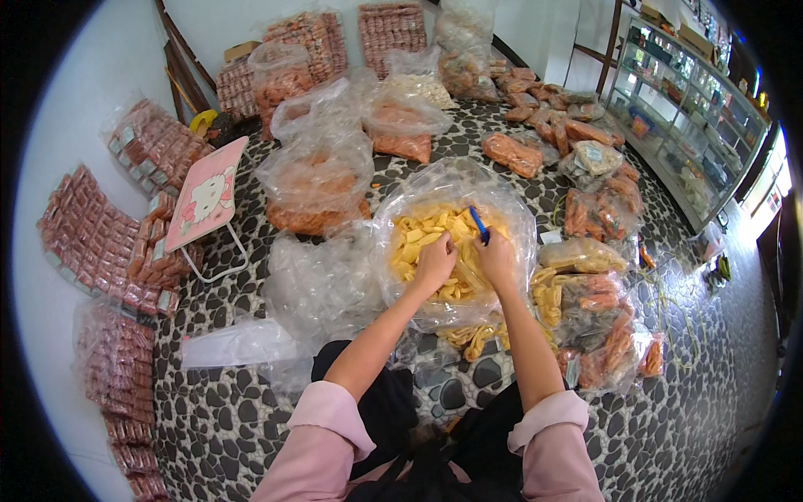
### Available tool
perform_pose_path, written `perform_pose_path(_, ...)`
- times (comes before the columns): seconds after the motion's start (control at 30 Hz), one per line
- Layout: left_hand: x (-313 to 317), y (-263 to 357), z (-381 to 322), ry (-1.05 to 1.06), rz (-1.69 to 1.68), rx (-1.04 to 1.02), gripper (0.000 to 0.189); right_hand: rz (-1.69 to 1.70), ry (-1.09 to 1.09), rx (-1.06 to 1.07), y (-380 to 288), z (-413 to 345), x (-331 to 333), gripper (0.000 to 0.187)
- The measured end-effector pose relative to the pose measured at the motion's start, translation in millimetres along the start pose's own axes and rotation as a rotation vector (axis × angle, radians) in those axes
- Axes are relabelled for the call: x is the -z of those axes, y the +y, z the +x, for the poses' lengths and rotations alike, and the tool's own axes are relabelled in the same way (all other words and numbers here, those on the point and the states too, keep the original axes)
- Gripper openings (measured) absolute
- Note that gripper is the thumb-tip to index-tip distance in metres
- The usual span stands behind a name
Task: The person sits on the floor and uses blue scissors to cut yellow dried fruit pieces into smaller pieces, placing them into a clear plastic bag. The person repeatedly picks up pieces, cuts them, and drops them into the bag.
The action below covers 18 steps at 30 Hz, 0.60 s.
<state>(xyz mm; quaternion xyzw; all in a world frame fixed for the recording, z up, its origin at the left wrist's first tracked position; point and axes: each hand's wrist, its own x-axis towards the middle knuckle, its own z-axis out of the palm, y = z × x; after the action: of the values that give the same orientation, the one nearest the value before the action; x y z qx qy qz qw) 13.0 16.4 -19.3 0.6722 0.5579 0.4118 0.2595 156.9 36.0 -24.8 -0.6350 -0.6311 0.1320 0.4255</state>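
Note:
A large clear plastic bag [455, 179] stands open before me, holding many yellow chip-like snack pieces [419, 241]. Over it, my left hand [437, 258] has its fingers closed on part of a small clear plastic bag [467, 276]. My right hand [495, 254] holds a blue stick-like tool [478, 223], perhaps a sealing clip, which points up and away from me. The small bag hangs between both hands, and its lower part is hard to tell from the snacks behind it. Filled bags of yellow snacks [473, 342] lie just below the large bag.
Big bags of orange snacks [317, 188] stand ahead left, beside crumpled clear plastic [323, 270]. A pink folding table [207, 194] leans at left near stacked snack packs [94, 232]. Filled packs [596, 314] lie at right on the stone-patterned floor [232, 427]; a glass cabinet [687, 119] stands beyond.

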Motion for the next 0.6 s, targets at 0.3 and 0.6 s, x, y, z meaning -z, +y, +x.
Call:
perform_pose_path(0.3, -5, -8, -3, 0.024, -0.621, 0.373, 0.012, 0.143, -0.072, -0.180, 20, 29, -13, 0.023)
perform_pose_path(0.6, 0, -5, 19, 0.197, -1.140, 0.440, 0.018, 0.559, -0.389, -0.646, 2, 18, 44, 0.055)
